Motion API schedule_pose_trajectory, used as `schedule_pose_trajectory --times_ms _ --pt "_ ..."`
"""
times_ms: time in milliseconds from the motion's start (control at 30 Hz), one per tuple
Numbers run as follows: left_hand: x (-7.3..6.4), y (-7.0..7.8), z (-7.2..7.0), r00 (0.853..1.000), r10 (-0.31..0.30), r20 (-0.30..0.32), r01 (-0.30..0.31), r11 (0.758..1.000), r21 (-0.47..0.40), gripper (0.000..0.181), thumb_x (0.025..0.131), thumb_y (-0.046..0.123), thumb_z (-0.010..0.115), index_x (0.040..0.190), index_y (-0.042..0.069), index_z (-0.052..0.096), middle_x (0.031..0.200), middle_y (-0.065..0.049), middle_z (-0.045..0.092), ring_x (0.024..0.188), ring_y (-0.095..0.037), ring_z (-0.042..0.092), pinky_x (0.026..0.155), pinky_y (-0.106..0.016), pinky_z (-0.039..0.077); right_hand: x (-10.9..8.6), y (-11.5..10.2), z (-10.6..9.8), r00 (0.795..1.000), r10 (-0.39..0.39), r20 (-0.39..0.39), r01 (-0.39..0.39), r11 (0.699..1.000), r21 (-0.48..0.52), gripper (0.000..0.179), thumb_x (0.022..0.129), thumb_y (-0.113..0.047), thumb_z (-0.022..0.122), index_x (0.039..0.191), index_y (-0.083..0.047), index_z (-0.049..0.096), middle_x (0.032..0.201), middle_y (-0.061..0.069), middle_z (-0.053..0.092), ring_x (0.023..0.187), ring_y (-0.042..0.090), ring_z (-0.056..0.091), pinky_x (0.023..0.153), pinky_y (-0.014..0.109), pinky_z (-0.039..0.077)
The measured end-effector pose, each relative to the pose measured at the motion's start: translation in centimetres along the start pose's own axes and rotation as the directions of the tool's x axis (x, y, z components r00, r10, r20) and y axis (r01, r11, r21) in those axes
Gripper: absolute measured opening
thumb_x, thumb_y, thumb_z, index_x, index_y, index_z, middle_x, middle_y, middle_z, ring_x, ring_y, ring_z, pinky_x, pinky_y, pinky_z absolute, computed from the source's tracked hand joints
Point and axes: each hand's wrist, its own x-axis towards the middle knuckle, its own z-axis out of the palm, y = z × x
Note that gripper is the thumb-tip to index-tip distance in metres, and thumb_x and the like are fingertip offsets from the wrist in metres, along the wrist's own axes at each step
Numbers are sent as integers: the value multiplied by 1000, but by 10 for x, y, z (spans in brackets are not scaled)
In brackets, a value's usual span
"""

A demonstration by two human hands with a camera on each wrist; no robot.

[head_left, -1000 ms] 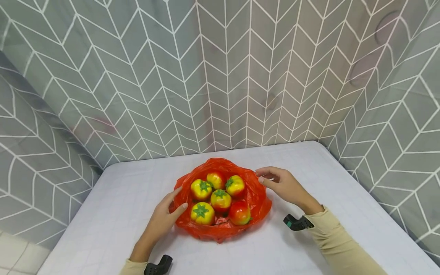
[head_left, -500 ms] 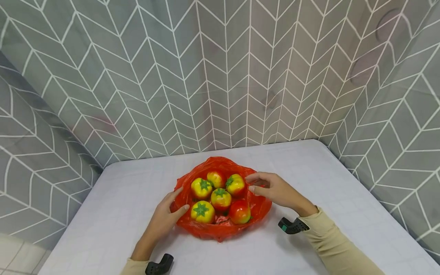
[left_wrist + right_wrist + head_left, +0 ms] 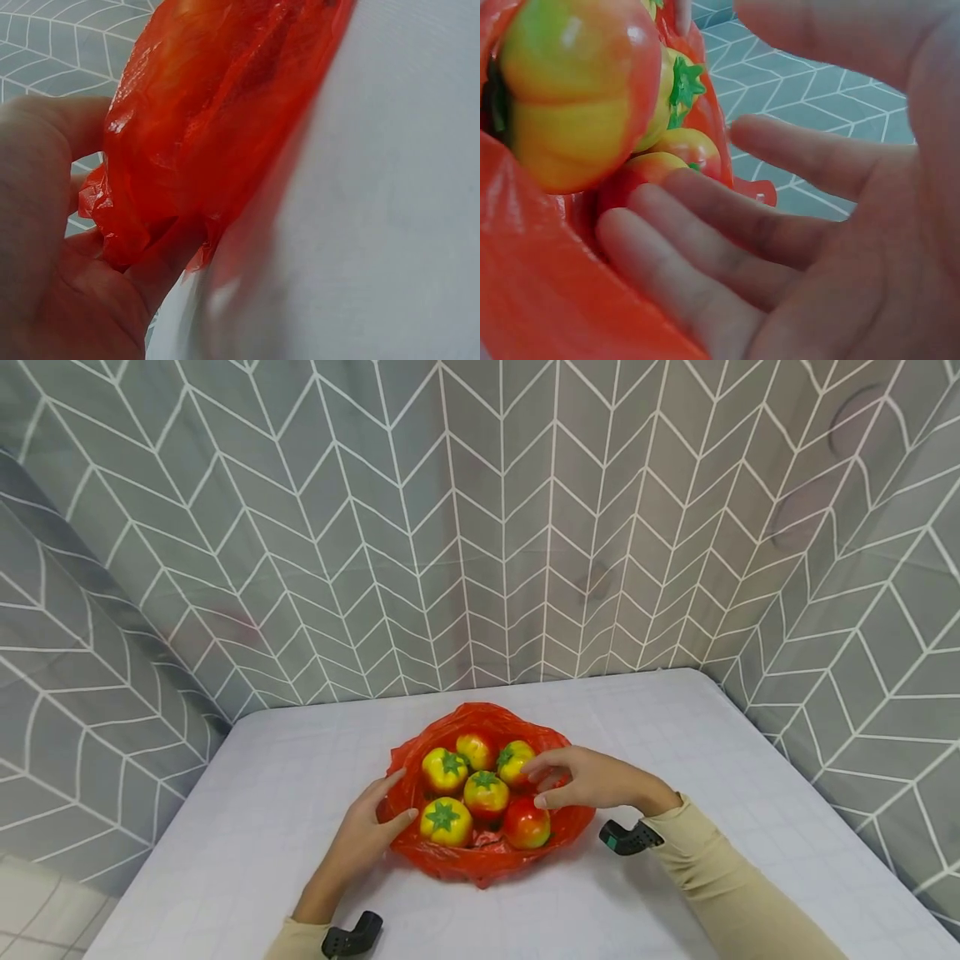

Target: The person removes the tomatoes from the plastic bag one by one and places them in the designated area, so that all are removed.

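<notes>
1. For the right hand (image 3: 592,778): moved inward over the last second, from the right rim of the red bag (image 3: 480,863) to above its contents. Thumb and fingers parted, holding nothing. Contact with fruit: cannot tell.
2. For the left hand (image 3: 363,828): unmoved at the bag's left rim, well apart from the right. Thumb and fingers curved about the rim, plastic between.
3. Beneath or just beside the right fingers: upper-right fruit (image 3: 512,767) and lower-right fruit (image 3: 527,828), both tomato-like, not shifted.
4. Further in: four other fruits (image 3: 446,821), yellow to red with green tops, likewise undisturbed.
5. Around these: bag mouth spread upward, seated on the tabletop (image 3: 675,727) about midway between left and right edges, close to the far edge. Near edge out of view.
6. Meaning, as judged: right hand freed from the rim and within reach of fruit; bag apparently steadied by the left alone; nothing lifted.
7. Beyond the far edge: grey curtain (image 3: 345,568), chevron pattern, no change.
</notes>
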Motion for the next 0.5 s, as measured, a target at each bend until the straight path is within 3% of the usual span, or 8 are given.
schedule_pose_trajectory --times_ms 167,500 --pt "1 -1 2 1000 -8 2 8 1000 5 67 91 26 74 151 19 46 145 -7 50 136 -31 44 107 -58 41 8 -1 -2 995 54 83 -54 999 -7 51 89 -30 75 132 -6 63 124 7 65 113 25 62 95 39 53" --pt "2 -3 0 1000 -11 4 11 1000 1 66 91 26 73 151 18 46 145 -7 50 135 -31 45 105 -57 43 19 -7 -1 980 131 152 -117 988 -100 58 86 -35 79 134 -7 63 128 2 64 112 20 61 95 39 52"
